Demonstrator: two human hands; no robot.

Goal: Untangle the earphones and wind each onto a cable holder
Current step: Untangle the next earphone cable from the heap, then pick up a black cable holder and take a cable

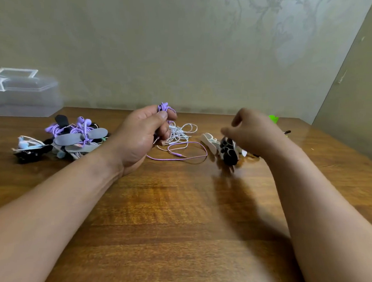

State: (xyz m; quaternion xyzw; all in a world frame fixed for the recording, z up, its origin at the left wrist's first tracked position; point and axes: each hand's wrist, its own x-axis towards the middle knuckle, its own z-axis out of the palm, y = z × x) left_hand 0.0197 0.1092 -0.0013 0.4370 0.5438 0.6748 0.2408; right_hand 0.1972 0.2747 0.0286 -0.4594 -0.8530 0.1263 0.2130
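— Wooden bench (177, 215) lay ahead, clear box (22, 99) at its far left. Who held what?
— Left grip (142, 136) clutched purple earphones (165, 109), cord trailing onto the bench. Right grip (251, 131) hovered, blurred, over a black cable holder (229, 152); couldn't tell its hold.

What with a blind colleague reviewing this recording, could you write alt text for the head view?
A person's left hand grips a bunched purple earphone cable above a wooden table, its tail trailing past a white earphone tangle. The blurred right hand hovers over black and white cable holders; wound earphones are piled at left.
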